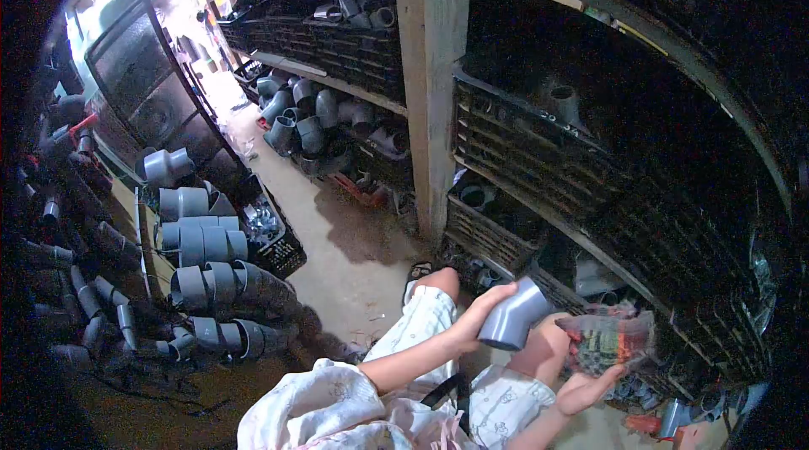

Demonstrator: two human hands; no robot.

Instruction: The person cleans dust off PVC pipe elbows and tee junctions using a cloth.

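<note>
A short grey pipe elbow is in my left hand, whose fingers wrap round its upper left side above my knees. To the right, my right hand is held palm up beneath a blurred, clear plastic bag with red, green and dark patches. The bag rests against the fingers of that hand. What the bag contains is too smeared to make out. The elbow and the bag are apart.
Grey pipe fittings are stacked at the left beside a black crate. Shelves with dark crates of fittings stand to the right, behind a post. A concrete floor runs between them.
</note>
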